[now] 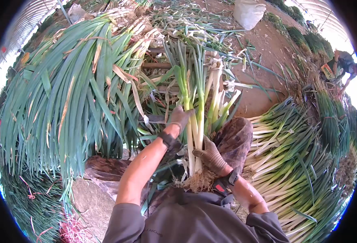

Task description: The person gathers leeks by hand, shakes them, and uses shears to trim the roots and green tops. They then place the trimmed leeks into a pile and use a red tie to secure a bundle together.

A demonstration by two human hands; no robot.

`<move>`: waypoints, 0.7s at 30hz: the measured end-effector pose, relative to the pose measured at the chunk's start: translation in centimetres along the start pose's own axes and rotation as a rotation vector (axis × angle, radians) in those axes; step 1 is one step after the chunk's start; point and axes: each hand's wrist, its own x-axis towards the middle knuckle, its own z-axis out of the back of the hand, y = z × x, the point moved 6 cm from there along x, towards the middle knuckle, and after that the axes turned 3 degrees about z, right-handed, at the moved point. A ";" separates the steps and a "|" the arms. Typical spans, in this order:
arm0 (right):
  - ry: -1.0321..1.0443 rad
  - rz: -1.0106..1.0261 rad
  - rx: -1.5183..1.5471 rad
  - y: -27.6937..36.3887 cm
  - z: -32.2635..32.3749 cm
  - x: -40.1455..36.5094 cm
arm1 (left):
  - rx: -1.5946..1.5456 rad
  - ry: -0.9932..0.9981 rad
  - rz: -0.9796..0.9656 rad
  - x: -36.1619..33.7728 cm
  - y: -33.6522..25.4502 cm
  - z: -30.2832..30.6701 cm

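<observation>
Between my knees I hold a few green onions (200,117) upright, their white stalks and shaggy roots (200,181) toward my body and green leaves pointing away. My left hand (180,118), in a brownish work glove, is closed around the stalks where white turns to green. Lower down, my gloved right hand (210,157) grips the white part just above the roots. Just beyond my right knee, more pale green onion stalks (217,95) lean against a wooden rack (157,65).
A large heap of long-leaved green onions (65,89) rises on my left. Rows of green onions with white stalks (283,162) lie on my right. Leaf scraps and a white sack (249,14) are ahead. Pink ties (74,229) lie at lower left. Another person (342,65) is at far right.
</observation>
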 end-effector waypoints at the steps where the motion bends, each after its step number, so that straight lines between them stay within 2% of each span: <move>1: 0.013 -0.057 0.105 -1.0 0.6 -0.3 | -0.088 0.004 0.043 -0.1 0.0 -0.9; 5: -0.008 -0.201 0.491 -0.9 1.6 -2.0 | -0.817 0.158 0.039 -0.9 1.2 -2.9; 8: -0.048 -0.220 0.749 -0.5 -0.1 -2.8 | -0.855 0.160 0.051 -2.5 1.2 -3.3; 11: -0.017 -0.294 0.566 -3.4 -0.6 -1.8 | -0.907 0.175 0.097 -2.9 2.0 -3.7; 13: -0.077 -0.256 0.558 -3.7 -0.9 -1.4 | -0.912 0.218 0.136 -2.1 2.9 -4.1; 16: -0.044 -0.244 0.522 -3.9 -0.8 -1.3 | -0.363 -0.016 0.071 0.8 2.7 -2.5; 19: -0.021 -0.212 0.537 -4.2 -0.8 -1.6 | 0.369 -0.453 -0.345 1.3 -4.7 1.3; 21: -0.051 -0.212 0.509 -3.3 -0.5 -1.9 | 0.524 -0.309 -0.229 3.5 -5.7 1.1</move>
